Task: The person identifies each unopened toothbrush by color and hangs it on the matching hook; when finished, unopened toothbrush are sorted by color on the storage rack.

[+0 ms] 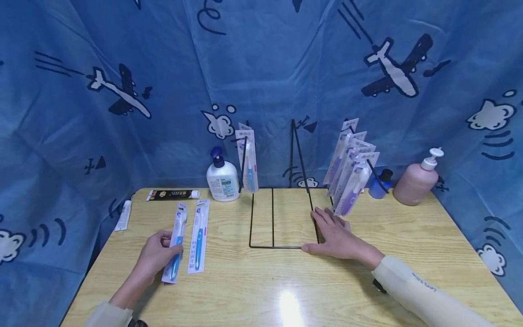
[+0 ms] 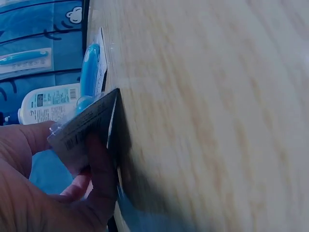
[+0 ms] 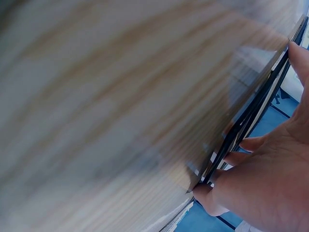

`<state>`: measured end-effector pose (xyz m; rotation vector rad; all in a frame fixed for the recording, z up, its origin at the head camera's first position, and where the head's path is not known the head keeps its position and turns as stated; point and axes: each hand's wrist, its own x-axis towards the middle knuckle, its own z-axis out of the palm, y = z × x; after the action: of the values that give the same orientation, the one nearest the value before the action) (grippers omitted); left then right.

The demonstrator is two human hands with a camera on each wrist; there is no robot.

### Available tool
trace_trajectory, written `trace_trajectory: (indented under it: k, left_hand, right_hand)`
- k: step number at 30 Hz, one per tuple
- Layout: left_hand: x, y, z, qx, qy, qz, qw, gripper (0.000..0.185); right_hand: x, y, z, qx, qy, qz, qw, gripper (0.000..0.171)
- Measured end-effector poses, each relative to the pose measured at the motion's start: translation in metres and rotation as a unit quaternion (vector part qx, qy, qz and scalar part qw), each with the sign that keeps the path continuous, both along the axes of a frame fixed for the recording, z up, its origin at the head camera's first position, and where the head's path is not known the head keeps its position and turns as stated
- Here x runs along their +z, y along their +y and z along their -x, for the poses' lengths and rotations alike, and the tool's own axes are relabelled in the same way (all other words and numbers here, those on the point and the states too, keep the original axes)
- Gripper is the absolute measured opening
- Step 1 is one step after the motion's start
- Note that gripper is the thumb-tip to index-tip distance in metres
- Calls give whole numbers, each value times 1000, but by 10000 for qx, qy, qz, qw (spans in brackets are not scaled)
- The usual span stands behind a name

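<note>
**A:** What is nearest the camera?

**B:** The two forearms, coming in over the wooden surface (image 1: 261,290). The left hand (image 1: 157,254) grips a packaged blue toothbrush (image 1: 175,247) by its lower half; the wrist view shows the thumb and fingers pinching the card, whose gripped end is lifted slightly off the wood.

**A:** And the other one?

**B:** The right hand (image 1: 337,236) lies flat with straight fingers, palm down, against the right front corner of the black wire rack (image 1: 282,218). The thumb touches the front rod of the rack's base and the fingers rest along its right side rod. It holds nothing.

**A:** What sits beside the gripped pack?

**B:** A second toothbrush pack (image 1: 199,236) lies flat just to its right, roughly parallel, between the left hand and the rack.

**A:** Further back?

**B:** On the left, a black tube (image 1: 172,195) lies near the back edge and a small white tube (image 1: 123,215) lies at the left edge. A white pump bottle (image 1: 222,179) stands behind them. One toothbrush pack (image 1: 248,159) hangs on the rack's left arm, and a row of purple toothbrush packs (image 1: 351,170) hangs on the right arm. Beyond those stand a small blue bottle (image 1: 380,184) and a pink pump bottle (image 1: 416,179), with the blue aeroplane cloth (image 1: 122,91) behind everything.
</note>
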<state>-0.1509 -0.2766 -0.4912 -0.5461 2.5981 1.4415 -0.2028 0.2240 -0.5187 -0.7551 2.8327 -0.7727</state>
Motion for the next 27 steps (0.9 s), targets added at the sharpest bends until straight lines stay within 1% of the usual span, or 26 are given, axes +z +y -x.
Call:
trace_trajectory:
  k: [4,8,10,12,15,20,23,24,27]
  left_hand:
    - [-1,-2,-1,16,44,-136,9999,53]
    - [2,-1,-2,79,10,-402,9992,56]
    - [5,1,-4,115,2,-575,9983,58]
    - [8,4,-6,153,39,-793,9967,58]
    - [16,11,-9,221,129,-1190,9926,60]
    - [30,29,-18,182,650,-1766,9820,57]
    - [37,41,-24,103,979,-1921,9764,54]
    - [40,45,-26,80,1061,-1966,9747,53]
    - [45,58,-31,-44,1356,-2142,9673,51]
  right_hand:
    - [7,-2,-3,-74,-134,-102,9998,112]
    - [10,-3,-4,-150,-271,-112,9995,113]
    - [6,-2,-2,-106,-167,-36,9998,113]
    - [8,-2,-3,-58,-110,-34,9999,112]
    - [4,0,-1,-37,-18,11,10000,113]
    - [1,0,0,-88,-19,16,10000,115]
    - [2,0,0,-68,-32,6,10000,115]
    - [-1,0,2,-77,-5,-15,10000,114]
    - [-1,0,1,-36,2,-26,10000,114]
